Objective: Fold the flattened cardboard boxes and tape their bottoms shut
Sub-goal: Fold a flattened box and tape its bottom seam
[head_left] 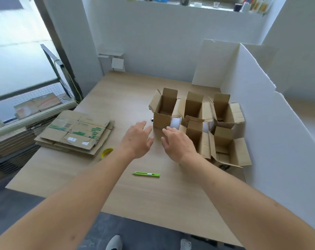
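Grip: left hand (137,139) and right hand (176,143) hovering, fingers spread apart, holding nothing.
Boxes: folded boxes (198,120) standing right on bench (117,98).

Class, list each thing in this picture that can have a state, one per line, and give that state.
Left hand: open, holds nothing.
Right hand: open, by the boxes.
Stack of cardboard: flattened, unfolded.
Assembled boxes: five, upright, top flaps open.
Tape roll: on the table beside the stack.
Green cutter: lying flat on the table; blade not visible.
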Demonstrator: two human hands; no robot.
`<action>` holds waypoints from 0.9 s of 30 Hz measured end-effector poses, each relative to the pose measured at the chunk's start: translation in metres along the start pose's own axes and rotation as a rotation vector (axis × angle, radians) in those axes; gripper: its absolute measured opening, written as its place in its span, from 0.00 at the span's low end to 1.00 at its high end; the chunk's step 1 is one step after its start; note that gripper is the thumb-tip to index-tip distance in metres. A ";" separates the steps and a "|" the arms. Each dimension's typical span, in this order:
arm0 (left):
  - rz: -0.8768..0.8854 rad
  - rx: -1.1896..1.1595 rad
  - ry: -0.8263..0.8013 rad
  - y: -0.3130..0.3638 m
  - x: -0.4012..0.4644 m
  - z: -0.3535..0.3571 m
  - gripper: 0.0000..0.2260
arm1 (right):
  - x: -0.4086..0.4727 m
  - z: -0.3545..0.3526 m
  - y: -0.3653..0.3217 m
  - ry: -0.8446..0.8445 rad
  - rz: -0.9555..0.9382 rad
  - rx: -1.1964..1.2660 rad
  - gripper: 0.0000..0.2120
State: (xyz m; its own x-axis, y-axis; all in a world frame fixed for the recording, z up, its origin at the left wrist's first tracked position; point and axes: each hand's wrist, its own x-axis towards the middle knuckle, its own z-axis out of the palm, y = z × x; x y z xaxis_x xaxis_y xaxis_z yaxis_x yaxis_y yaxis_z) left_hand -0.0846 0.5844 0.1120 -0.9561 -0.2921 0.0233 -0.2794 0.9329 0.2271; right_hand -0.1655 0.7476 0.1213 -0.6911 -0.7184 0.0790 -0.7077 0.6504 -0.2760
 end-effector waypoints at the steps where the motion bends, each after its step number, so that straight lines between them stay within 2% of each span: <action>1: -0.015 -0.009 0.006 -0.015 -0.003 -0.004 0.24 | 0.006 0.001 -0.014 -0.001 -0.013 -0.003 0.18; 8: -0.064 -0.034 0.037 -0.138 -0.021 -0.034 0.26 | 0.061 0.036 -0.125 -0.038 -0.033 0.017 0.17; 16: -0.067 0.018 -0.025 -0.303 -0.043 -0.070 0.24 | 0.128 0.102 -0.270 -0.109 -0.028 0.056 0.18; 21: -0.119 -0.017 -0.096 -0.380 -0.041 -0.069 0.24 | 0.170 0.141 -0.307 -0.177 0.021 0.072 0.16; 27: -0.146 -0.056 -0.142 -0.448 -0.001 -0.054 0.24 | 0.229 0.193 -0.318 -0.283 0.087 0.084 0.15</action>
State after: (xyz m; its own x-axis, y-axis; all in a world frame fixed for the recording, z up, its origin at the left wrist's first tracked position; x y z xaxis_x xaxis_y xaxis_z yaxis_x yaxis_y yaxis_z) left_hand 0.0461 0.1549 0.0625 -0.9098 -0.3866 -0.1508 -0.4142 0.8687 0.2718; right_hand -0.0705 0.3293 0.0424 -0.6721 -0.7085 -0.2152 -0.6247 0.6986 -0.3489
